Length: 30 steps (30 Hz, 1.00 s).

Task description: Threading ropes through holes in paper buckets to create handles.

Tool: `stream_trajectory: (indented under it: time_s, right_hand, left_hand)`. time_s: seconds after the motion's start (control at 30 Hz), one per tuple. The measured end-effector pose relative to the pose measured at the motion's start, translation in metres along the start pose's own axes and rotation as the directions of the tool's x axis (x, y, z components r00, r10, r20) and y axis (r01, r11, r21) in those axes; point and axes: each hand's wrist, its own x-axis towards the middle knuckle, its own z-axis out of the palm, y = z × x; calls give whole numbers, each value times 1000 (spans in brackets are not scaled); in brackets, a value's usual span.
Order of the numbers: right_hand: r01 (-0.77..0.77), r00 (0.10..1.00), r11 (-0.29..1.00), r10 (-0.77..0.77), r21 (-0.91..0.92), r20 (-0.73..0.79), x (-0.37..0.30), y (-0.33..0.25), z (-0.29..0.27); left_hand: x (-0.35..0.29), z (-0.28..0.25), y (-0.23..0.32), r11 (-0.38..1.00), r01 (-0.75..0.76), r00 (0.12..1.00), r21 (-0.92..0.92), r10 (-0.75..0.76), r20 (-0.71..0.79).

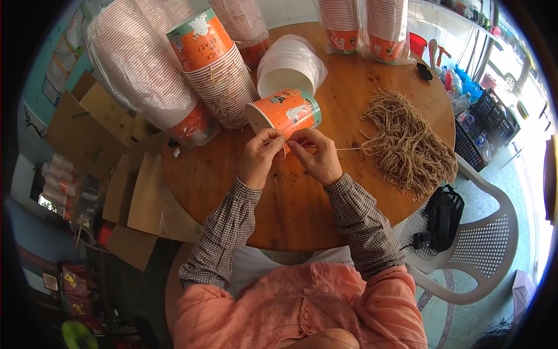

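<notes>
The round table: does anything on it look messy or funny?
Yes, on the table. The brown cord looks messy: it's a loose, tangled heap on the right, with one strand stretching toward the right hand. An orange tub lies on its side just beyond the hands. I see no spill.

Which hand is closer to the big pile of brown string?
The right. The right hand is just left of the string pile, with a strand between them; the left hand is farther left, beyond the right hand.
</notes>
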Motion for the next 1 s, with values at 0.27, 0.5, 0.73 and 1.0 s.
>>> stream_trajectory:
  time_s: [0.27, 0.5, 0.73, 1.0]
  right_hand:
    - [-51, 998, 998, 51, 20, 31, -1, 1, 0]
    - [-48, 998, 996, 45, 72, 38, -3, 3, 3]
    - [302, 950, 933, -311, -193, -19, 1, -6, 2]
    - [331, 929, 882, -366, -335, -47, 2, -4, -2]
  left_hand:
    - [-2, 1, 1, 1000, 4, 1000, 4, -4, 12]
    - [-2, 4, 4, 972, 81, 996, -219, -70, 60]
    - [0, -3, -1, 944, 127, 992, -306, -117, 54]
    - [-4, 2, -1, 999, -20, 999, -39, 21, 24]
